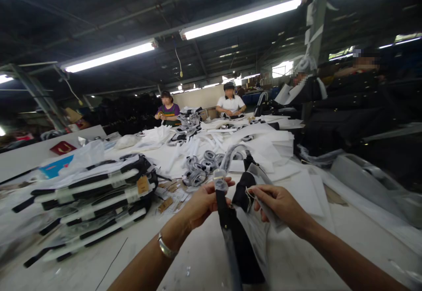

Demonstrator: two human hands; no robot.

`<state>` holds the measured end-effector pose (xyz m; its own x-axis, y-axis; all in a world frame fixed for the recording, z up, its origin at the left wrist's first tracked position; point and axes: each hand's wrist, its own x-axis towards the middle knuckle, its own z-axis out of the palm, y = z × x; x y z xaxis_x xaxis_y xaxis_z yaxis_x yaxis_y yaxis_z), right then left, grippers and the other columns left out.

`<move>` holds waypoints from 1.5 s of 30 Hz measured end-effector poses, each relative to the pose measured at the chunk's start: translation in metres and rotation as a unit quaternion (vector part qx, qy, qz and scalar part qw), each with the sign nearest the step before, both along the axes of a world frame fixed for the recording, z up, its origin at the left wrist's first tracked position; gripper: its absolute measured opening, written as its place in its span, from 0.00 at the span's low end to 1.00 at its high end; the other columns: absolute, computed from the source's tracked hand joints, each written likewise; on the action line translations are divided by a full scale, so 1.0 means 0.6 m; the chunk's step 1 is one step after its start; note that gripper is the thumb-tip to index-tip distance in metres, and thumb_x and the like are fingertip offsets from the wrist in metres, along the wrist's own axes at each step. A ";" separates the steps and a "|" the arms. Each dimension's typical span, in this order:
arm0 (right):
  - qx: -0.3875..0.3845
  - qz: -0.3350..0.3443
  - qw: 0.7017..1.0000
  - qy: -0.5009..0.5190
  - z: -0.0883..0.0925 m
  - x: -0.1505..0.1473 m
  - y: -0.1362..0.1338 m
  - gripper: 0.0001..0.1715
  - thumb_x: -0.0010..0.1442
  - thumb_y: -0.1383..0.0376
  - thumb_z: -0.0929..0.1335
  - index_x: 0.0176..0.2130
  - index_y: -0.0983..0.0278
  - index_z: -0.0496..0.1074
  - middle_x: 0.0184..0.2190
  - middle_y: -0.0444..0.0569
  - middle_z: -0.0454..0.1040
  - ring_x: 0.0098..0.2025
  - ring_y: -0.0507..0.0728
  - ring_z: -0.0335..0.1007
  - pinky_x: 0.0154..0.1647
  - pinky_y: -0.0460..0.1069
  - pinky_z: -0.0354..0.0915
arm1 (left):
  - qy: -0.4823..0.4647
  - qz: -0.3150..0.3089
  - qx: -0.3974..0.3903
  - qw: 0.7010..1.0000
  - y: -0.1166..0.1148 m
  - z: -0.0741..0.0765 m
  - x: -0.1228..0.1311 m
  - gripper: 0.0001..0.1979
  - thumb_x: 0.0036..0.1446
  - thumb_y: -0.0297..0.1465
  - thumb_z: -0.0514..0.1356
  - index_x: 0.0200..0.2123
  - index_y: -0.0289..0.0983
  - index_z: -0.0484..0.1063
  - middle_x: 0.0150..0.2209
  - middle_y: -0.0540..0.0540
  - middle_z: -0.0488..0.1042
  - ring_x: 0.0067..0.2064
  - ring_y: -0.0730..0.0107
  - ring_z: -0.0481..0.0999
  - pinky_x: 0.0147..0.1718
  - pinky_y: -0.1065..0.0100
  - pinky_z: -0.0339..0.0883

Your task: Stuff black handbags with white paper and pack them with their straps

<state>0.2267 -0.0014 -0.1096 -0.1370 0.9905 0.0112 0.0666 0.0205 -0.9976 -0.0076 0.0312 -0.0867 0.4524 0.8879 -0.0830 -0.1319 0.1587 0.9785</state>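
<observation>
- Strap, black and flat, is held upright over the near edge of the counter, between the two hands; its lower end runs down out of view.
- Upper part of the strap is wrapped in clear film and arches up into a loop above the hands.
- Left hand is closed on the strap just below the wrapped section, thumb on top and fingers curled round it.
- Bracelet, silver, sits on the left wrist.
- Right hand is curled, thumb and fingertips pinching the edge of a plastic bag; a dark fabric piece lies just beside the fingertips, touching the bag.
- The plastic bag hangs down from the right hand, beside and partly behind the strap.
- Stack of bagged goods, black and white in clear wrapping, lies on the counter to the left, well apart from the hands.
- Paper tags, brown, are scattered between that stack and the left hand.
- Rolled grey bands lie in a cluster just beyond the hands.
- White sheets cover the middle of the counter further back.
- Two other people sit at the far end; what their hands hold is too small to tell.
</observation>
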 end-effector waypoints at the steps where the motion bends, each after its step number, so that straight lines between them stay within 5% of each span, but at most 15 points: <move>1: 0.010 0.003 1.000 -0.026 0.016 0.003 -0.008 0.25 0.59 0.45 0.69 0.43 0.62 0.77 0.25 0.45 0.76 0.19 0.52 0.71 0.17 0.45 0.61 | 0.014 -0.019 0.024 0.999 -0.006 0.007 0.014 0.24 0.50 0.29 0.69 0.51 0.38 0.76 0.43 0.42 0.79 0.31 0.73 0.78 0.31 0.72 0.72; 9: 0.101 0.015 0.984 -0.147 0.082 0.009 -0.052 0.23 0.64 0.48 0.64 0.34 0.62 0.77 0.23 0.44 0.76 0.18 0.52 0.72 0.19 0.44 0.63 | 0.120 0.001 0.266 0.956 -0.024 0.028 0.086 0.08 0.49 0.27 0.67 0.35 0.37 0.82 0.30 0.50 0.78 0.33 0.69 0.74 0.33 0.72 0.66; 16: 0.115 0.021 0.978 -0.174 0.085 0.028 -0.073 0.22 0.62 0.54 0.68 0.53 0.60 0.73 0.27 0.42 0.80 0.22 0.55 0.76 0.26 0.47 0.69 | 0.241 0.027 0.390 0.889 -0.069 0.086 0.058 0.16 0.50 0.21 0.58 0.37 0.43 0.81 0.34 0.50 0.80 0.37 0.64 0.76 0.37 0.69 0.70; 19: 0.124 0.048 0.972 -0.192 0.078 0.035 -0.093 0.17 0.62 0.57 0.68 0.50 0.58 0.72 0.29 0.42 0.80 0.28 0.55 0.78 0.31 0.47 0.70 | 0.272 0.064 0.417 0.865 -0.091 0.094 0.036 0.15 0.55 0.26 0.59 0.44 0.43 0.80 0.36 0.48 0.80 0.38 0.64 0.78 0.40 0.68 0.72; 22: 0.150 0.041 0.962 -0.222 0.069 0.034 -0.114 0.09 0.64 0.58 0.67 0.43 0.58 0.73 0.29 0.42 0.80 0.31 0.55 0.78 0.34 0.47 0.69 | 0.204 0.105 0.341 0.911 -0.112 0.087 0.019 0.15 0.59 0.32 0.61 0.49 0.40 0.77 0.37 0.47 0.79 0.39 0.65 0.78 0.41 0.68 0.72; 27: 0.254 -0.048 0.939 -0.225 0.058 0.028 -0.139 0.10 0.64 0.57 0.68 0.41 0.56 0.79 0.39 0.45 0.82 0.41 0.58 0.79 0.43 0.48 0.71 | 0.007 0.109 0.177 0.978 -0.144 0.064 0.011 0.08 0.59 0.33 0.65 0.42 0.39 0.78 0.34 0.49 0.77 0.44 0.68 0.77 0.47 0.70 0.67; 32: 0.313 -0.057 0.945 -0.073 0.052 0.011 -0.136 0.06 0.61 0.59 0.72 0.34 0.58 0.78 0.39 0.46 0.82 0.48 0.58 0.78 0.54 0.49 0.70 | -0.123 0.038 0.188 0.974 -0.148 0.047 0.026 0.15 0.60 0.30 0.64 0.51 0.45 0.77 0.40 0.48 0.81 0.36 0.74 0.77 0.42 0.70 0.70; 36: 0.323 0.000 0.946 0.028 0.048 -0.012 -0.116 0.08 0.67 0.61 0.67 0.36 0.58 0.75 0.37 0.45 0.80 0.42 0.54 0.78 0.45 0.47 0.73 | -0.113 0.014 0.207 0.972 -0.135 0.043 0.045 0.20 0.60 0.29 0.65 0.54 0.52 0.75 0.53 0.45 0.78 0.33 0.74 0.80 0.31 0.73 0.72; 39: 0.340 -0.016 0.940 -0.024 0.057 -0.021 -0.108 0.08 0.67 0.62 0.67 0.38 0.58 0.77 0.40 0.45 0.79 0.44 0.53 0.77 0.46 0.46 0.71 | -0.093 0.040 0.216 0.971 -0.129 0.047 0.055 0.23 0.53 0.28 0.70 0.52 0.51 0.76 0.47 0.47 0.81 0.31 0.74 0.80 0.28 0.76 0.70; 45: 0.293 -0.068 0.937 -0.180 0.094 -0.021 -0.110 0.07 0.65 0.58 0.69 0.43 0.56 0.75 0.39 0.41 0.81 0.43 0.54 0.78 0.40 0.45 0.69 | 0.005 0.118 0.265 0.957 -0.124 0.053 0.053 0.27 0.50 0.32 0.73 0.55 0.45 0.75 0.41 0.47 0.83 0.41 0.68 0.80 0.45 0.70 0.71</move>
